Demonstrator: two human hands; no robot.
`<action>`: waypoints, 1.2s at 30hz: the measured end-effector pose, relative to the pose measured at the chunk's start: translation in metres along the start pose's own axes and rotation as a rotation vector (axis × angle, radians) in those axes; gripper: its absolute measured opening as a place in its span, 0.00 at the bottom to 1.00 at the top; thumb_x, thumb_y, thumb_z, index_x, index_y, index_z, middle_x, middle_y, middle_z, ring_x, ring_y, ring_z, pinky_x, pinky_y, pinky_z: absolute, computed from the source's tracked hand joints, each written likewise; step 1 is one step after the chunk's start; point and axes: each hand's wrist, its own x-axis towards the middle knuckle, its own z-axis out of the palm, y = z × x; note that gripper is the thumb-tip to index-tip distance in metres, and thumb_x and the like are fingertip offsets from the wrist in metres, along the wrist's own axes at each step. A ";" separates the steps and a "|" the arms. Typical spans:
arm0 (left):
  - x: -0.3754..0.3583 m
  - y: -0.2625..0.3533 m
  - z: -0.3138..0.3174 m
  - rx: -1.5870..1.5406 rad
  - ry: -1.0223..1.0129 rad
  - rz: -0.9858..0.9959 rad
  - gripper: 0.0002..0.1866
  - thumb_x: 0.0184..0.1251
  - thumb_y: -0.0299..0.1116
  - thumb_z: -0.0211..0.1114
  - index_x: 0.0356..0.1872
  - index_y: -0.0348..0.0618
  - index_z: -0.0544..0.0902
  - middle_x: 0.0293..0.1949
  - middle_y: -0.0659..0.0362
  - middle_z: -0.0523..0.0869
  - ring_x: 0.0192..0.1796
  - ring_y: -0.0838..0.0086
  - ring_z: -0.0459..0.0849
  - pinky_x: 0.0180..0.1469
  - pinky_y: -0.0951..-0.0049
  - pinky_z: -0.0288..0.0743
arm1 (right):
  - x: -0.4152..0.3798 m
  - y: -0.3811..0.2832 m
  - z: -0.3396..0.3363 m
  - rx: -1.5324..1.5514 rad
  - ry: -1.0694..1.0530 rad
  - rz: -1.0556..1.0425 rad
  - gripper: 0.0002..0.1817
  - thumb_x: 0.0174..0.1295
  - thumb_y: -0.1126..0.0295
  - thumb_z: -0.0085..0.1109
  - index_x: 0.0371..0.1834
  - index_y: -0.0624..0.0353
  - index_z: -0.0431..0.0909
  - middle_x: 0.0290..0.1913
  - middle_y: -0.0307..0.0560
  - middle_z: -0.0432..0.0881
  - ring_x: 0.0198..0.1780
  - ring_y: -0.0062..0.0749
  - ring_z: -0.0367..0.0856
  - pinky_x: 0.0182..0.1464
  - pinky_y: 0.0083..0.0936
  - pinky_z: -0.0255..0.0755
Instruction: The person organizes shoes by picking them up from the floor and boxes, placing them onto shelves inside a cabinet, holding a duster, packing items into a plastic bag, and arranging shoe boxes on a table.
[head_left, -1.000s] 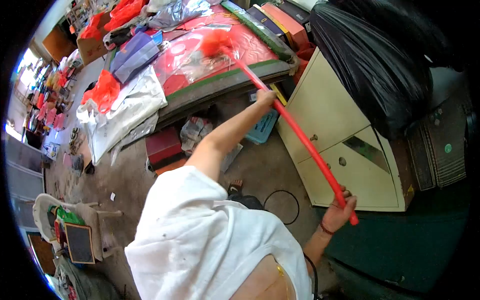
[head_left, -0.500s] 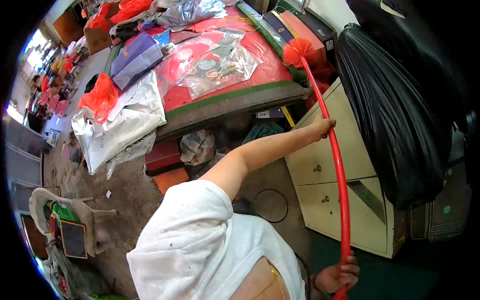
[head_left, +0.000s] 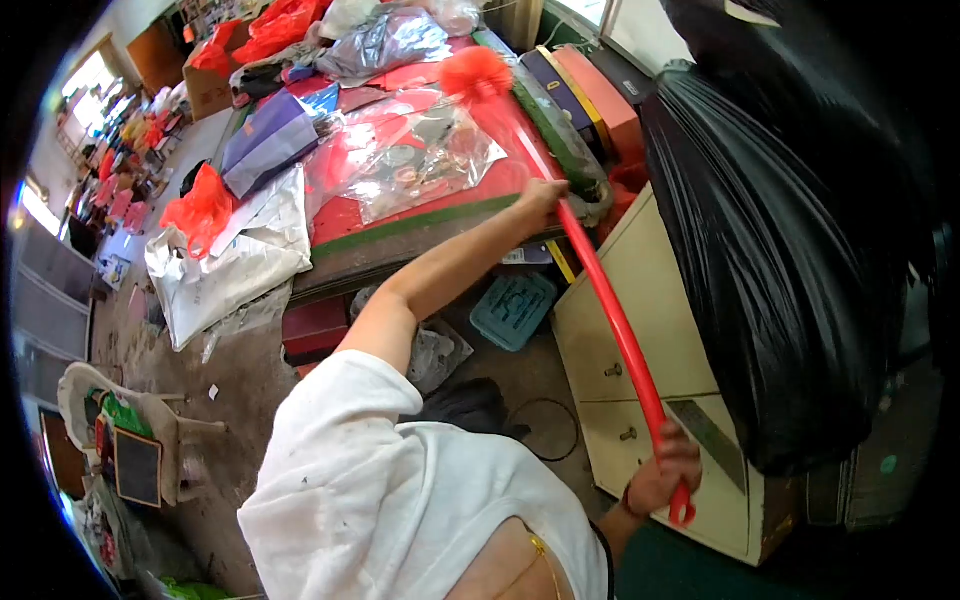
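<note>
Both of my hands hold a long-handled red brush (head_left: 622, 325). My left hand (head_left: 543, 198) is closed around the upper handle, in front of the table's near edge. Close to the looped lower end, my right hand (head_left: 667, 468) grips the handle and looks slightly blurred. The round bristle head (head_left: 475, 74) appears over the far right part of the red-covered table (head_left: 480, 187), next to crumpled grey plastic. Clear plastic packaging (head_left: 415, 160) lies on the red cover, left of the handle.
A cream cabinet (head_left: 650, 300) stands at the right, with large black plastic bags (head_left: 765, 270) hanging before it. Boxes (head_left: 600, 95) line the table's right side. Beneath the table sits a teal plastic case (head_left: 513, 308). A white chair (head_left: 165, 415) is at the left.
The brush head has swung left and away, from beside the boxes to over the table. Both hands have moved up and left with the handle, whose lower loop now shows.
</note>
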 end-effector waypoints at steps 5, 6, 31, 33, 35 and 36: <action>0.070 -0.003 0.056 -0.115 -0.220 -0.010 0.07 0.44 0.27 0.60 0.23 0.37 0.71 0.18 0.57 0.72 0.17 0.68 0.73 0.17 0.68 0.69 | 0.030 0.000 0.030 -0.251 -0.058 -0.042 0.07 0.59 0.70 0.44 0.25 0.60 0.64 0.33 0.49 0.73 0.41 0.46 0.74 0.50 0.46 0.67; 0.092 -0.010 0.057 -0.056 -0.095 0.060 0.11 0.43 0.27 0.60 0.29 0.37 0.70 0.19 0.56 0.72 0.18 0.68 0.74 0.17 0.66 0.69 | 0.036 0.015 0.038 -0.314 -0.062 -0.041 0.07 0.59 0.71 0.44 0.25 0.61 0.64 0.32 0.50 0.73 0.41 0.48 0.74 0.50 0.47 0.67; 0.251 0.112 -0.039 -0.138 0.075 -0.040 0.02 0.45 0.23 0.55 0.23 0.39 0.73 0.19 0.59 0.73 0.18 0.67 0.74 0.18 0.65 0.71 | 0.178 0.262 0.200 -0.175 -0.004 0.128 0.08 0.60 0.72 0.46 0.24 0.58 0.65 0.34 0.46 0.75 0.44 0.39 0.74 0.50 0.40 0.68; 0.202 0.096 -0.047 -0.110 -0.050 -0.067 0.06 0.50 0.28 0.58 0.18 0.40 0.73 0.12 0.61 0.67 0.13 0.74 0.68 0.13 0.71 0.62 | 0.189 0.222 0.156 -0.088 0.059 0.174 0.12 0.62 0.65 0.44 0.22 0.58 0.64 0.31 0.46 0.74 0.40 0.38 0.74 0.49 0.41 0.69; 0.163 0.097 -0.053 -0.125 -0.145 -0.097 0.05 0.51 0.27 0.57 0.19 0.41 0.72 0.12 0.61 0.67 0.14 0.76 0.68 0.13 0.72 0.62 | 0.188 0.195 0.132 -0.085 0.112 0.228 0.14 0.62 0.62 0.43 0.22 0.57 0.64 0.30 0.45 0.73 0.38 0.37 0.74 0.47 0.41 0.69; 0.151 0.107 -0.048 -0.178 -0.164 -0.065 0.05 0.51 0.27 0.57 0.19 0.41 0.72 0.13 0.62 0.68 0.13 0.77 0.68 0.14 0.73 0.62 | 0.185 0.186 0.126 -0.081 0.009 0.190 0.11 0.61 0.66 0.44 0.22 0.57 0.63 0.30 0.45 0.72 0.40 0.39 0.73 0.51 0.43 0.67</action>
